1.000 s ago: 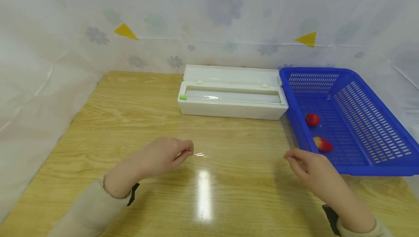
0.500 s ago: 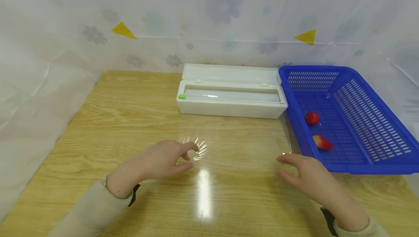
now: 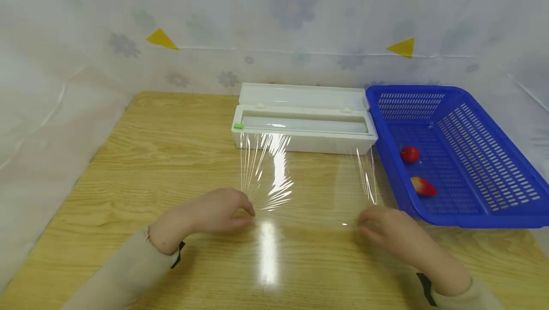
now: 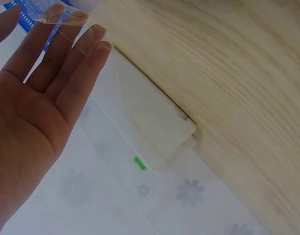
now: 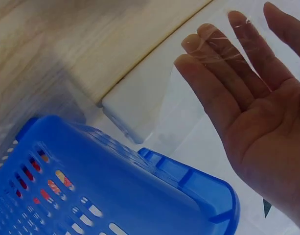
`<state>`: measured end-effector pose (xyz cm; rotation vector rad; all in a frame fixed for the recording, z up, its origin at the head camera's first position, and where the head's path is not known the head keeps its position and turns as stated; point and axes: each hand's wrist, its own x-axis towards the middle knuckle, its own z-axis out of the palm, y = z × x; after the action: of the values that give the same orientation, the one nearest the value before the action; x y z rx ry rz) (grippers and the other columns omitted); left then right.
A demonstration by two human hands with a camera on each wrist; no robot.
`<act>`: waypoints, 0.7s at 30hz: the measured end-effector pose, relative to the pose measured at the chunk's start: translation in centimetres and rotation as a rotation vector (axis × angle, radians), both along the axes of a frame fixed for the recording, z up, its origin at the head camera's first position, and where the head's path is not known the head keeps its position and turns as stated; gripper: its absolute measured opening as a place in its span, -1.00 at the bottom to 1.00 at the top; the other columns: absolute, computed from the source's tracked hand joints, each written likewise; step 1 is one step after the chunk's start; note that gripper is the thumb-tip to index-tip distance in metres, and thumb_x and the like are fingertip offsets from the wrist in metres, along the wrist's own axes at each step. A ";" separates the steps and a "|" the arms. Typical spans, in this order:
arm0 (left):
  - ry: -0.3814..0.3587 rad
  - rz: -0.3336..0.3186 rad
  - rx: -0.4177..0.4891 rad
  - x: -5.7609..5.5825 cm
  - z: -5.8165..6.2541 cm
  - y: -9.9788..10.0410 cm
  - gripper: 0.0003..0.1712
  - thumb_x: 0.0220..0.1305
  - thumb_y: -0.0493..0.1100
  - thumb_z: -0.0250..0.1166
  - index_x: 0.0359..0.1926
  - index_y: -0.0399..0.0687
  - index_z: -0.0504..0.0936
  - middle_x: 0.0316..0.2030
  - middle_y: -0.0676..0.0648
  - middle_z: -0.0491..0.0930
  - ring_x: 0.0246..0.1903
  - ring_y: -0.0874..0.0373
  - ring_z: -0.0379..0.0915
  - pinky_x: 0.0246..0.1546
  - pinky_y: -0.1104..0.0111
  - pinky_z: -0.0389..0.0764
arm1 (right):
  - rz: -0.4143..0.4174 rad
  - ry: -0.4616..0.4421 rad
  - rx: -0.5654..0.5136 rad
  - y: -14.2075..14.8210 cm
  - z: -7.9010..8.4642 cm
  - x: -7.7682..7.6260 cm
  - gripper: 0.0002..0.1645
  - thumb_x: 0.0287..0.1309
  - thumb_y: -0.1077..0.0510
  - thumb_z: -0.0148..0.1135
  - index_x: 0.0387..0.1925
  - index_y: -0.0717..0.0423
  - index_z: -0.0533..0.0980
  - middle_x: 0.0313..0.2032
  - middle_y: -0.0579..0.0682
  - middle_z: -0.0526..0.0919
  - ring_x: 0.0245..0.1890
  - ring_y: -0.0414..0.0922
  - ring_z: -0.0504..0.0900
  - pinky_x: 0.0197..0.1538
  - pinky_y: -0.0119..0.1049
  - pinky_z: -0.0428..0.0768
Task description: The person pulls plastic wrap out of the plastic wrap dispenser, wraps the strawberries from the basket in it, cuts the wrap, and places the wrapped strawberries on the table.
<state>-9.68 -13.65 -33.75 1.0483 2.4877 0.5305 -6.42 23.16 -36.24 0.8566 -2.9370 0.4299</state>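
A sheet of clear cling film (image 3: pixel 279 172) stretches, wrinkled and shiny, from the front of a white cling film dispenser box (image 3: pixel 304 142) toward both hands. The box's lid stands open on the roll, with a green slider at its left end. My left hand (image 3: pixel 218 212) is at the film's near left corner; in the left wrist view the film lies over its nearly straight fingertips, thumb apart. At the near right corner is my right hand (image 3: pixel 394 236). The right wrist view shows film across its extended fingertips (image 5: pixel 204 30), with the thumb apart.
A blue plastic basket (image 3: pixel 512 131) stands right of the box, almost against it. Inside lie a small round red fruit (image 3: pixel 409 154) and a red-and-yellow fruit (image 3: pixel 423 186). A floral sheet (image 3: pixel 296 10) hangs behind the wooden table (image 3: pixel 150 148).
Both hands lower slightly and shift a little inward, after their fingers spread apart from a pinch. The film now shows taut, bright creases up to the box.
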 end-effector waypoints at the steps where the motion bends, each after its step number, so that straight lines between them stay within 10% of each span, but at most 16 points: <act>1: 0.003 -0.001 -0.005 0.0 -0.1 0.0 -0.74 0.26 -0.09 0.19 -0.17 -0.16 0.66 -0.18 -0.06 0.67 -0.12 0.08 0.57 0.00 0.22 0.55 | 0.014 -0.002 0.007 0.0 -0.2 -0.1 -0.87 -0.10 0.13 0.41 -0.47 -0.09 0.57 -0.43 -0.27 0.61 -0.38 -0.22 0.61 -0.28 -0.28 0.58; 11: 0.008 -0.026 -0.054 -0.6 -1.4 0.4 -0.75 0.27 -0.09 0.17 -0.20 -0.14 0.68 -0.24 -0.02 0.64 -0.16 0.12 0.55 -0.02 0.25 0.53 | 0.055 0.016 0.013 -0.2 -1.3 -0.3 -0.91 -0.16 0.18 0.43 -0.55 0.01 0.62 -0.45 -0.22 0.42 -0.43 -0.23 0.49 -0.34 -0.34 0.53; 17: -0.091 0.024 -0.105 -0.3 -2.1 0.4 -0.84 0.25 -0.12 0.19 -0.36 -0.04 0.67 -0.40 0.12 0.58 -0.35 0.30 0.46 -0.21 0.37 0.53 | 0.122 -0.126 0.026 0.3 -2.1 -0.3 -0.93 -0.04 0.14 0.36 -0.52 0.01 0.61 -0.51 -0.24 0.52 -0.47 -0.23 0.53 -0.35 -0.33 0.55; 21: -0.016 0.030 -0.118 -0.2 -2.0 0.1 -0.87 0.20 -0.14 0.20 -0.48 0.01 0.57 -0.51 0.16 0.46 -0.47 0.33 0.33 -0.37 0.42 0.44 | 0.130 -0.153 0.027 0.5 -2.3 -0.1 -0.94 -0.01 0.12 0.34 -0.48 0.00 0.61 -0.49 -0.25 0.54 -0.46 -0.26 0.55 -0.33 -0.32 0.57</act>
<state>-9.87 -13.53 -35.77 0.9600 2.4907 0.3942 -6.56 23.69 -38.54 1.0678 -3.0423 0.4856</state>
